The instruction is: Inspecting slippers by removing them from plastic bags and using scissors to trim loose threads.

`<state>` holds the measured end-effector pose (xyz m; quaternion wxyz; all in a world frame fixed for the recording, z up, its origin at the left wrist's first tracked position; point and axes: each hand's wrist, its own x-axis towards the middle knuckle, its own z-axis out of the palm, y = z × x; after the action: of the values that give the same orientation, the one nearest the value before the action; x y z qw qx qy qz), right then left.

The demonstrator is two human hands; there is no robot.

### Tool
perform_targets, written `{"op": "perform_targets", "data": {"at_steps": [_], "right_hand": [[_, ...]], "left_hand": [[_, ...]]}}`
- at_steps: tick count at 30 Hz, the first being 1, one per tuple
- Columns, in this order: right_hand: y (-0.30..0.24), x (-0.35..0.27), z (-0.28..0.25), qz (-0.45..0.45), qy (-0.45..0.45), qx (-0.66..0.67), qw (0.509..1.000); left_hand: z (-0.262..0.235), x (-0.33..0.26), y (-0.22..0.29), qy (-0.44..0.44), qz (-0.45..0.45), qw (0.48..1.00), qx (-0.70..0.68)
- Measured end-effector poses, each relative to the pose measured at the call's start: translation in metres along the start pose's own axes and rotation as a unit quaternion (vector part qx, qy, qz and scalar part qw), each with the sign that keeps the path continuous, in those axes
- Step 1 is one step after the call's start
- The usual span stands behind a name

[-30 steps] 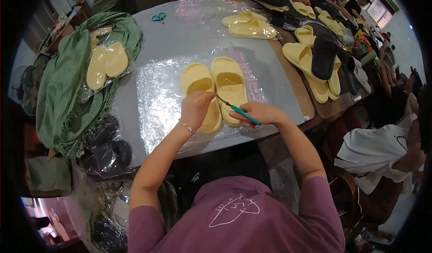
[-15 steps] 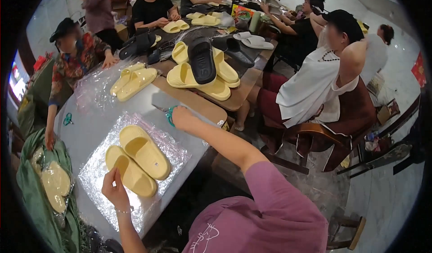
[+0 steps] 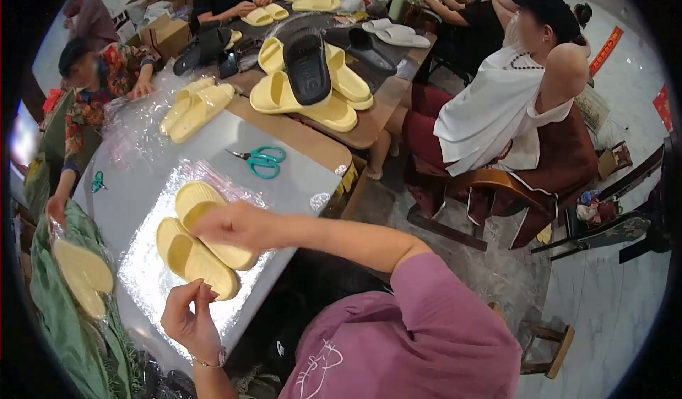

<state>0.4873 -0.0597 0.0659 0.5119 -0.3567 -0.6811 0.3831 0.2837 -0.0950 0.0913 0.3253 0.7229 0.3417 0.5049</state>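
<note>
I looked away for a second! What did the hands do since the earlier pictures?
The right hand let go of the green scissors, which now lie on the table beyond the slippers. That hand came back over the slippers. The left hand lifted off them and is pinched near the table's edge. The yellow pair stayed side by side on the plastic sheet.

We see the slippers [image 3: 202, 246] on the plastic sheet [image 3: 153, 282] atop the table [image 3: 298, 179], with scissors [image 3: 259, 160] behind them, further along it.
</note>
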Motion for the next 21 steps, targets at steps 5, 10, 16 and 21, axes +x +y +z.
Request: {"op": "perform_targets", "data": {"at_steps": [5, 10, 16, 21], "right_hand": [[-0.022, -0.058, -0.003, 0.082, -0.166, 0.074, 0.980], [0.015, -0.109, -0.032, 0.125, -0.219, 0.192, 0.948], [0.098, -0.216, -0.120, 0.444, -0.076, 0.254, 0.856], [0.208, -0.324, -0.160, 0.457, 0.311, 0.276, 0.786]], "left_hand": [[0.024, -0.005, 0.007, -0.077, -0.015, 0.995, -0.056], [0.043, -0.008, 0.001, -0.189, -0.139, 0.963, -0.133], [0.045, 0.042, -0.067, -0.227, 0.121, 0.903, 0.343], [0.019, 0.060, -0.145, -0.179, 0.059, 0.766, 0.614]]}}
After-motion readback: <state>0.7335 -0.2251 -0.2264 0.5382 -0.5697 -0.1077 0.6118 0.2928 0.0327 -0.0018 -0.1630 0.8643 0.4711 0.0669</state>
